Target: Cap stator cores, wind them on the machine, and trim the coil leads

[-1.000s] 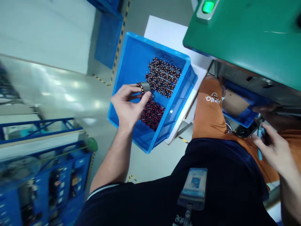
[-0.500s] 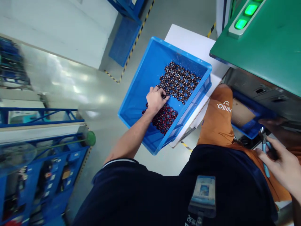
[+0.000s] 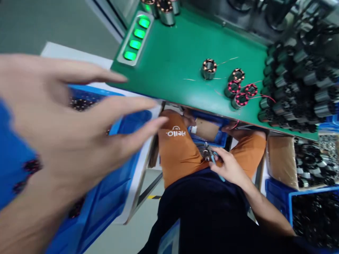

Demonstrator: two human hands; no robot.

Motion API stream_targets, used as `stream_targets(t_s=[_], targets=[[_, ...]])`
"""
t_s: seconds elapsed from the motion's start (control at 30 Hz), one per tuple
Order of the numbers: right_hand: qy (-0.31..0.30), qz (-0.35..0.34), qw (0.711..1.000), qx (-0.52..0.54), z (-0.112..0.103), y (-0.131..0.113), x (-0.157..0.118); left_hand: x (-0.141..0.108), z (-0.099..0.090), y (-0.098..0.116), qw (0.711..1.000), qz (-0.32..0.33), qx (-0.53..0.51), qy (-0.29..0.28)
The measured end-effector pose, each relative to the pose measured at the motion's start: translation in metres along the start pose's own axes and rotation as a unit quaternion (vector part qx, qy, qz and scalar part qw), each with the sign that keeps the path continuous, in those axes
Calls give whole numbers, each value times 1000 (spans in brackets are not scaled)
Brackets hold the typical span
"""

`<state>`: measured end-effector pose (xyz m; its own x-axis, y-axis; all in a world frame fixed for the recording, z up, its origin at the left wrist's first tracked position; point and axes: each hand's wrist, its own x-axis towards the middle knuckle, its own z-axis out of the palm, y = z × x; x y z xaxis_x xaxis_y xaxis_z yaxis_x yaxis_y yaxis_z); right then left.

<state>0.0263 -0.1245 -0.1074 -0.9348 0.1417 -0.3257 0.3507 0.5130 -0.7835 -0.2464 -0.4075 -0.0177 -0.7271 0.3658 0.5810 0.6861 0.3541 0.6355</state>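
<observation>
My left hand [image 3: 71, 123] is raised close to the camera, slightly blurred. Its fingers are spread with nothing between them. Behind it lies the blue bin [image 3: 106, 201], partly covered, with wound stators showing in it. My right hand [image 3: 227, 164] rests over my lap, closed around blue-handled pliers [image 3: 213, 155] whose jaws point up and away. On the green bench top stands a copper-wound stator [image 3: 209, 69] with loose wire ends. To its right, several stators sit close together, among them a red-wound stator [image 3: 240, 100].
A control strip [image 3: 135, 40] with green lit buttons lies at the bench's left. Stacked metal cores [image 3: 291, 84] crowd the right side. More copper-wound stators [image 3: 166, 12] stand at the back. A blue crate [image 3: 278, 194] of dark parts is at lower right.
My left hand has come up out of the blue bin, away from the stators, and its fingers have opened. The view has swung right to the bench. The pliers stay in my right hand.
</observation>
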Motion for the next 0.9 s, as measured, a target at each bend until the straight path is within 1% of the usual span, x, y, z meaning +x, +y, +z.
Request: stream_targets(t_s=[0.03, 0.07, 0.1, 0.17, 0.2, 0.23, 0.27, 0.3, 0.33, 0.4, 0.47, 0.5, 0.53, 0.6, 0.67, 0.73, 0.8, 0.9], targets=[[1, -4, 1000, 4, -2, -1, -2, 13, 30, 20, 986, 135, 40, -91], [3, -7, 1000, 9, -5, -3, -6, 24, 60, 38, 970, 220, 40, -95], [7, -9, 1000, 14, -8, -3, -10, 32, 90, 55, 964, 250, 36, -89], [19, -7, 1000, 23, -15, -2, -20, 43, 143, 81, 965, 232, 50, -111], [27, -4, 999, 27, -18, 0, -26, 46, 163, 89, 969, 209, 52, -123], [35, 1, 999, 32, -21, 4, -31, 48, 179, 93, 973, 182, 49, -137], [45, 6, 998, 37, -24, 8, -37, 49, 191, 94, 975, 162, 41, -149], [55, 12, 998, 42, -25, 12, -42, 50, 199, 92, 975, 151, 31, -161], [65, 18, 997, 47, -26, 16, -46, 50, 203, 89, 973, 151, 23, -170], [86, 28, 994, 58, -27, 23, -54, 47, 201, 84, 969, 175, 13, -173], [108, 35, 991, 71, -29, 23, -60, 38, 188, 87, 968, 207, -7, -143], [118, 39, 989, 78, -30, 21, -63, 30, 178, 93, 970, 207, -26, -128], [127, 39, 988, 85, -32, 17, -66, 22, 167, 101, 972, 198, -49, -118], [147, 27, 984, 96, -39, 5, -70, 4, 145, 120, 976, 148, -93, -129], [164, -9, 981, 103, -47, -12, -71, -13, 128, 134, 976, 107, -126, -142], [162, -52, 980, 103, -54, -28, -68, -26, 118, 138, 975, 86, -139, -152], [140, -82, 981, 103, -58, -40, -63, -36, 114, 133, 976, 76, -134, -154], [105, -111, 982, 106, -57, -51, -53, -46, 112, 121, 981, 97, -121, -114]])
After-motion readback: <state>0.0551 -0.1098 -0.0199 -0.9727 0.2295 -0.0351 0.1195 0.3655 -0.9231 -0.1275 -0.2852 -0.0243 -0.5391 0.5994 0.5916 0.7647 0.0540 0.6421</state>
